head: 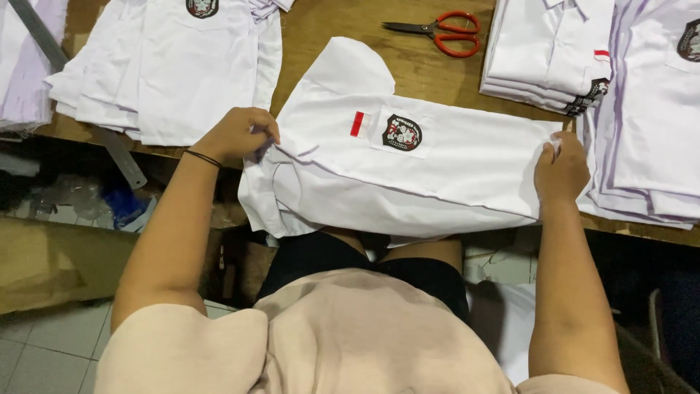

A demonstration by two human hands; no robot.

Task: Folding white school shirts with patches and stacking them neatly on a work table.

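Shirt, white, short-sleeved (437,164), lies across the near edge of a wooden table (415,62), its lower folds hanging over the edge toward the person's lap. Left hand (237,135) pinches the cloth at the shirt's left end, fingers curled tight on a gathered fold. Right hand (560,174) grips the opposite end, thumb and fingers closed over the fabric edge. Between the two grips: a black crest badge (402,132) and a small red-and-white patch (356,124). Beyond the grips, red-handled scissors (441,32). Outward of the left hand, a stack of white shirts (168,73); outward of the right hand, more folded shirts (547,51). Thin dark band (203,157) on the left wrist.
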